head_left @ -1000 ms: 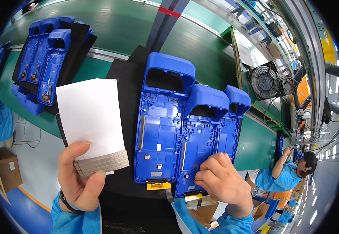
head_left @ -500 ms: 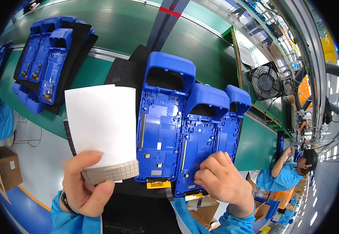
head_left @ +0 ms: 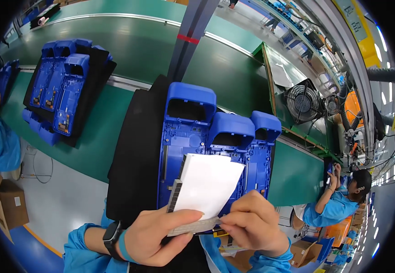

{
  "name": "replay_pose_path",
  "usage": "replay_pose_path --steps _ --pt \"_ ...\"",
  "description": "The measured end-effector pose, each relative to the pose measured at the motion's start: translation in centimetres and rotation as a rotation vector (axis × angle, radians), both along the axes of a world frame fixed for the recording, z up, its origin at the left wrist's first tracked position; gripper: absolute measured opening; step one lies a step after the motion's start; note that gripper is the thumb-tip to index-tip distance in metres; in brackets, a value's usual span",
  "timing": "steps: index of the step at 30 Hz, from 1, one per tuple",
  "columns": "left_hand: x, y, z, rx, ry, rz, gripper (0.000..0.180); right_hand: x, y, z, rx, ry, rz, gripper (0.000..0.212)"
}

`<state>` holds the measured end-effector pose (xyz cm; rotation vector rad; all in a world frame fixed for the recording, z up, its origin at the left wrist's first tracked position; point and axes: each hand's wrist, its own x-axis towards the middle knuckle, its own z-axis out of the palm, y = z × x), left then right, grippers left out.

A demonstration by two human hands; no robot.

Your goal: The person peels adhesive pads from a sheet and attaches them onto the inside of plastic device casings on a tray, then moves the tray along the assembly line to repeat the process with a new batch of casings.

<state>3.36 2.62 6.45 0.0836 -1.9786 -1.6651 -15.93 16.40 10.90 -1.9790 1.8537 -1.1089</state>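
My left hand [head_left: 158, 236], with a watch on its wrist, is closed round a stack of white backing sheets [head_left: 208, 184] that carries a band of small grey adhesive pads [head_left: 193, 226] along its near edge. The thumb lies on top of the paper. At the right end of that band, my right hand [head_left: 255, 223] pinches with thumb and forefinger; whether a single pad is between the tips is too small to tell. Behind the sheets stand three blue plastic housings [head_left: 190, 98] side by side, open side up, their lower parts partly hidden by the paper and my hands.
A black foam mat [head_left: 136, 150] lies under the housings on the green bench [head_left: 293, 182]. More blue housings [head_left: 72, 100] sit on black foam at the left. A fan [head_left: 304, 102] stands at the right, beyond a metal post [head_left: 190, 45]. Co-workers sit at both sides.
My left hand has brought the sheets rightward, in front of the housings, and tilted them. My right hand has come off the middle housing to the edge of the grey pads. The view has shifted slightly.
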Motion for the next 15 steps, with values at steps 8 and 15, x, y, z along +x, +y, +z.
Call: replay_pose_path --steps 8,15 --pt "-0.3 0.4 0.0 -0.045 0.01 0.001 0.039 -0.3 -0.1 -0.7 -0.031 0.052 0.023 0.022" --pt "0.1 1.2 -0.3 0.38 0.038 -0.114 0.033 -1.1 -0.7 -1.2 -0.08 -0.054 0.16 0.023"
